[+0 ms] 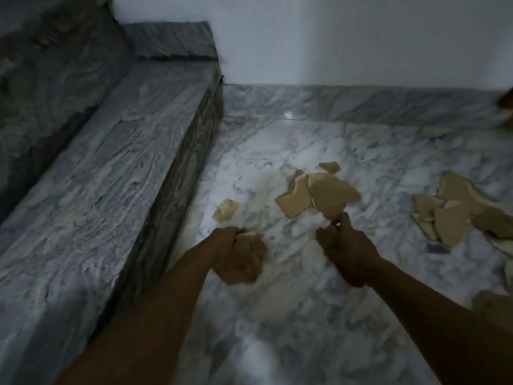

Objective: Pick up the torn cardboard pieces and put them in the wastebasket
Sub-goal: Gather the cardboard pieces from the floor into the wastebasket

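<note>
Torn tan cardboard pieces lie on a marble floor. My right hand [344, 251] grips the lower edge of a bunch of large pieces [330, 193], lifted in front of me. My left hand [241, 255] is curled round a small crumpled piece [254, 234]. One small scrap [226, 209] lies on the floor just beyond my left hand. A pile of several bigger pieces [455, 209] sits to the right. No wastebasket is in view.
A raised marble step [111, 168] runs along the left, with a second ledge [169, 40] at the back. A white wall [361, 37] closes the far side. More cardboard [488, 301] shows at the right edge.
</note>
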